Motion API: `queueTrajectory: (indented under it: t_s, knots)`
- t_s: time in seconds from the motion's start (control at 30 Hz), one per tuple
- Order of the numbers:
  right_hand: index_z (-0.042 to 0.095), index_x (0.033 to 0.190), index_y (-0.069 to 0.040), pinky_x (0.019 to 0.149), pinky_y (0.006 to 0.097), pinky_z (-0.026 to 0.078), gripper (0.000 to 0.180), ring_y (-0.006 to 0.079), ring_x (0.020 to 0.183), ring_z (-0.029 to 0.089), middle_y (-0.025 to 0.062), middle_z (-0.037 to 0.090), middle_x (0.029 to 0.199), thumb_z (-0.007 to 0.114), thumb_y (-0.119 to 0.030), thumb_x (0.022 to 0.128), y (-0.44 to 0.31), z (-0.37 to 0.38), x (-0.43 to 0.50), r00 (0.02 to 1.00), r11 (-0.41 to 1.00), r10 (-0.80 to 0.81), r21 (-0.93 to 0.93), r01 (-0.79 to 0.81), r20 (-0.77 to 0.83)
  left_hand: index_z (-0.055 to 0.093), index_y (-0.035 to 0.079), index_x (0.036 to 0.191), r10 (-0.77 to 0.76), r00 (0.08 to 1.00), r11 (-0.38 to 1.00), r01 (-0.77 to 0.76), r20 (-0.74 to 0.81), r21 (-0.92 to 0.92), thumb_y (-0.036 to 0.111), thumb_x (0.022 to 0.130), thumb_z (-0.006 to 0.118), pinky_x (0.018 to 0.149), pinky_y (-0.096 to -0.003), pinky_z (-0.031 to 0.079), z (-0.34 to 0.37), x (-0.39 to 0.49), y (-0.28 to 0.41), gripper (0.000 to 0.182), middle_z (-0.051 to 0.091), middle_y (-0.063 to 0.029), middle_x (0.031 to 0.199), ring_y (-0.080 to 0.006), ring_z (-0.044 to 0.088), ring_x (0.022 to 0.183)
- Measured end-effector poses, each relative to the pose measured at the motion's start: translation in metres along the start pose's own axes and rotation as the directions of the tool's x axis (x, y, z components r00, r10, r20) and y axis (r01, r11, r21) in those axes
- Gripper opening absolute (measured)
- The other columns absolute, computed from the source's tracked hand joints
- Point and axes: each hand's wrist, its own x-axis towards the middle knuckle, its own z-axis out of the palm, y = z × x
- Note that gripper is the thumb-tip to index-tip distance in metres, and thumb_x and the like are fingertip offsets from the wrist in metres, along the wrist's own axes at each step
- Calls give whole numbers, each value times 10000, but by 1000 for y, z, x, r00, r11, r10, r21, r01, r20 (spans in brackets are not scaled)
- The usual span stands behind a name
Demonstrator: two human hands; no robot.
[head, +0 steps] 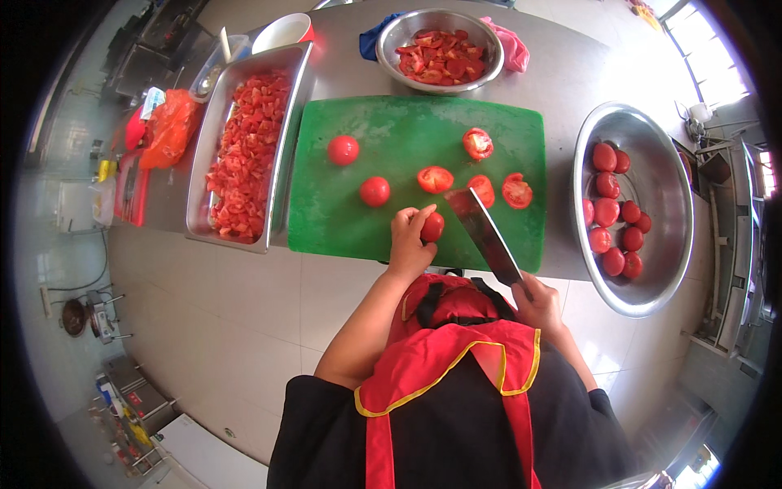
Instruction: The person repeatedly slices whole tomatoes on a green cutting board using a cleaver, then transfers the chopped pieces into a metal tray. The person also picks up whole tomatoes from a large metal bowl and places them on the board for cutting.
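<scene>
My left hand [413, 241] holds a tomato [433, 227] at the near edge of a green cutting board [330, 223]. In my right hand [537, 299] is the handle of a cleaver [486, 235], its blade slanting up and left over the board, to the right of the held tomato. Two whole tomatoes, one of them [374, 192] nearer me, rest on the board's left half. Several cut tomato pieces, among them a half [435, 179] and a slice [517, 191], lie cut side up farther right. The blade partly covers another piece [481, 191].
A deep steel tray [269, 226] of diced tomato stands left of the board. Beyond it is a steel bowl [391, 64] of cut tomatoes between blue and pink cloths [510, 46]. At right, a large steel basin [666, 244] holds whole tomatoes. A red plastic bag [171, 128] lies far left.
</scene>
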Motion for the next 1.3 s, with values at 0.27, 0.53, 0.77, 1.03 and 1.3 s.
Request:
queueTrajectory:
  t_s: [0.27, 0.53, 0.77, 1.03, 1.3]
  knots:
    - [677, 1253, -95, 610, 393, 588, 348, 314, 721, 729, 142, 745, 952, 691, -107, 905, -13, 4, 8, 951, 918, -310, -256, 304, 15, 607, 49, 1272, 26, 987, 985, -52, -157, -166, 92, 760, 800, 1038, -463, 438, 15, -4, 14, 548, 597, -163, 1213, -361, 557, 1179]
    - [657, 1267, -137, 578, 372, 592, 396, 224, 720, 728, 38, 722, 1072, 671, -165, 873, -35, 11, 16, 915, 771, -377, -500, 394, 140, 662, 41, 879, 167, 971, 971, -192, -169, -142, 94, 787, 765, 995, -469, 491, 20, 6, 7, 147, 643, -115, 853, -324, 636, 922]
    - [670, 1266, -103, 609, 377, 589, 372, 273, 714, 723, 92, 731, 979, 668, -118, 894, -33, 11, 14, 950, 855, -298, -417, 310, 96, 681, 47, 1065, -2, 962, 974, -60, -274, -219, 155, 785, 808, 824, -408, 555, 24, 1, 5, 326, 623, -118, 975, -302, 639, 834]
    - [672, 1270, -82, 652, 401, 565, 343, 336, 748, 719, 168, 718, 865, 665, -126, 929, -26, 16, 14, 997, 998, -55, -24, 56, 51, 662, 43, 1208, -375, 918, 886, 316, -125, -339, 158, 820, 846, 782, -300, 579, -15, -3, -6, 444, 605, -87, 1133, -180, 676, 921]
    - [627, 1303, -74, 656, 412, 557, 367, 366, 750, 708, 198, 697, 845, 648, -139, 942, -31, 10, 16, 980, 996, 0, -85, 17, 199, 674, 41, 1184, -344, 916, 875, 234, -206, -424, 99, 832, 832, 812, -290, 581, -10, -11, 1, 390, 611, -60, 1136, -155, 666, 974]
